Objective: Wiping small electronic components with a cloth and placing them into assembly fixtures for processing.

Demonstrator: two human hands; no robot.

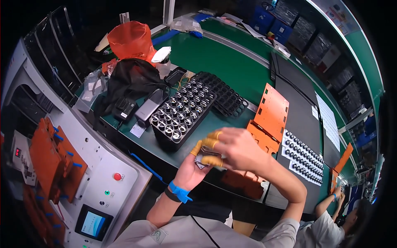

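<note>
My left hand [191, 168], with a blue band at its wrist, is closed on a small grey, shiny part [201, 159], mostly hidden by fingers. Over it, my right hand [237, 148] curls its fingers onto the same part from the right. Yellow finger covers sit on fingertips of both hands. Just beyond them stands a black tray [171, 144] filled with rows of round, shiny-topped pieces. To the right of my hands is an orange hinged fixture [271, 110], its panel raised.
Behind the tray lies an empty black tray [231, 101]. Sheets with rows of small black parts [304, 159] rest on the right. A black cloth [134, 76] and an orange bag [132, 41] lie back left. A machine panel [120, 161] stands left; a co-worker [326, 223] sits right.
</note>
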